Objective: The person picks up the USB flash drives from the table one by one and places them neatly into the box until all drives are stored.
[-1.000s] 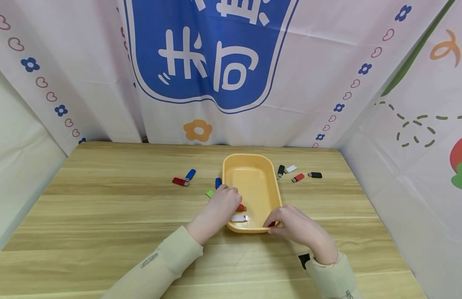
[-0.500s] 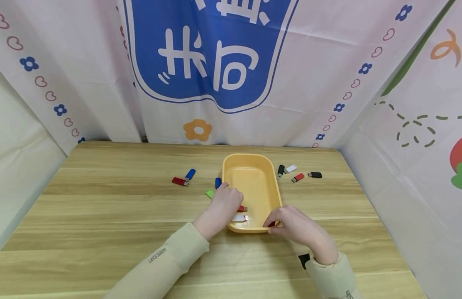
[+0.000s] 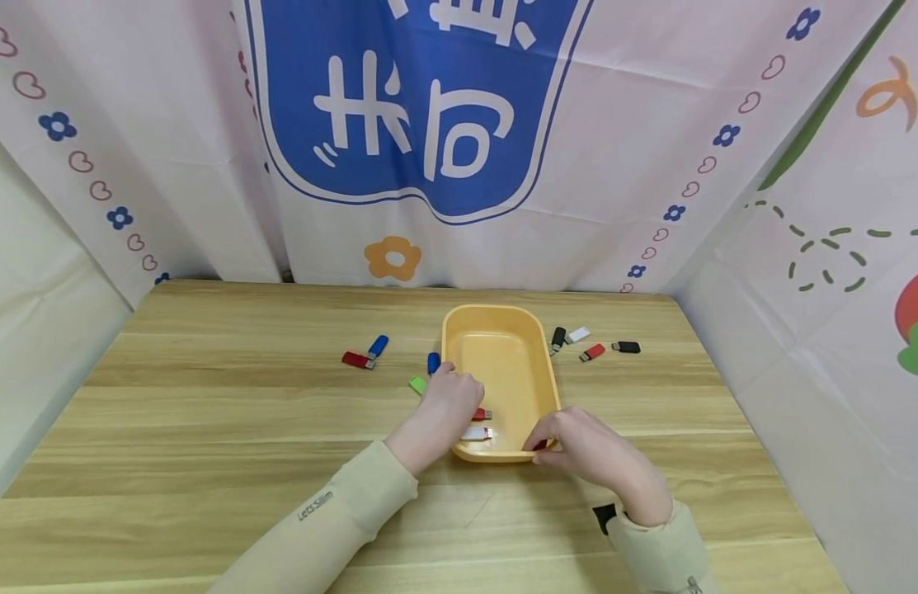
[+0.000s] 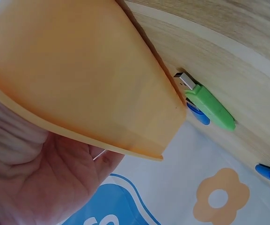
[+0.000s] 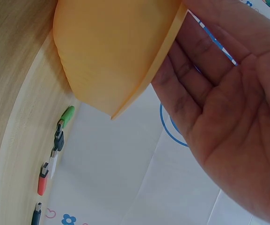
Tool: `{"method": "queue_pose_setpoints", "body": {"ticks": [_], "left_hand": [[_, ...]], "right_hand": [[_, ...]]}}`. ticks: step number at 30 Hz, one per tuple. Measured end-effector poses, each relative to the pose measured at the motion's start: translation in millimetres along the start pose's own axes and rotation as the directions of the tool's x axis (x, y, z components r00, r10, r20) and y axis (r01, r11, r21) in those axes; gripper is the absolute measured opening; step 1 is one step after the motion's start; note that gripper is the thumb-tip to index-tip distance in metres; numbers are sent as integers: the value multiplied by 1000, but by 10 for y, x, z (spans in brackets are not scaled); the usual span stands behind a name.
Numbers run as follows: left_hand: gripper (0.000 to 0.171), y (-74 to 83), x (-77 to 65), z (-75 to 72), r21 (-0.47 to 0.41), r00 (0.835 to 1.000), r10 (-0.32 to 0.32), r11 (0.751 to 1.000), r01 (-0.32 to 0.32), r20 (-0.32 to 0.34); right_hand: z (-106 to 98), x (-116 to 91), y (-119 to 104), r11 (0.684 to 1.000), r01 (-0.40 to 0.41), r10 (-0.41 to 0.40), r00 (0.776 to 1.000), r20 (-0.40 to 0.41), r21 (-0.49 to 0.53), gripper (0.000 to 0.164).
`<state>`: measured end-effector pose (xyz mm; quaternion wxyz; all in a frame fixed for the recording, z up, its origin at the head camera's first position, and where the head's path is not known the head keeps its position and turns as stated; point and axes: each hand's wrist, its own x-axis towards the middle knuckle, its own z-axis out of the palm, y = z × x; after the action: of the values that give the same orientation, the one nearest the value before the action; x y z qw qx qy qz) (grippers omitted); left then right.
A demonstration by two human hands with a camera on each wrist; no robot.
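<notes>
A yellow plastic tray (image 3: pixel 551 371) sits on the table between my hands. My left hand (image 3: pixel 447 406) reaches over its left rim, fingers curled down inside on a red USB stick (image 3: pixel 484 414), whose metal plug pokes out to the right. Close by, a white USB stick (image 3: pixel 473 434) lies on the tray floor. At the near right corner my right hand (image 3: pixel 588 445) reaches over the rim and pinches a dark red USB stick (image 3: pixel 540 445), mostly covered by the fingers. In both wrist views the tray wall hides the fingertips.
Left of the tray lie a green USB stick (image 3: pixel 417 384), a blue one (image 3: pixel 433 363), and a second blue one (image 3: pixel 378 346) crossing a red one (image 3: pixel 357 360). On the right are black (image 3: pixel 558 338), white (image 3: pixel 579 335), red (image 3: pixel 592 353) and black sticks (image 3: pixel 626 347). A curtain borders the table's back.
My left hand has shifted slightly right and forward, and the red USB stick has edged right with it. My right hand and the tray stay where they were.
</notes>
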<state>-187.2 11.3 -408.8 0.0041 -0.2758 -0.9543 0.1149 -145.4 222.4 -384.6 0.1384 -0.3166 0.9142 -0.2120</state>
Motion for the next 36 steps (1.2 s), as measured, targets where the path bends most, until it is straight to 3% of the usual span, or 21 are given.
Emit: {"method": "queue_pose_setpoints", "body": {"ticks": [20, 28, 32, 36], "left_hand": [[15, 9, 3, 4, -51, 1000, -18, 999, 17, -15], [12, -7, -27, -19, -31, 1000, -2, 1000, 1, -22], [13, -48, -74, -37, -27, 996, 5, 1000, -7, -91], [6, -118, -126, -33, -108, 974, -2, 994, -23, -225]], "right_hand": [[3, 0, -1, 1000, 0, 0, 1000, -5, -15, 10], [4, 4, 3, 1000, -3, 3, 1000, 1, -14, 10], [7, 3, 8, 1000, -5, 5, 1000, 3, -10, 10], [7, 5, 12, 1000, -8, 8, 1000, 3, -8, 10]]}}
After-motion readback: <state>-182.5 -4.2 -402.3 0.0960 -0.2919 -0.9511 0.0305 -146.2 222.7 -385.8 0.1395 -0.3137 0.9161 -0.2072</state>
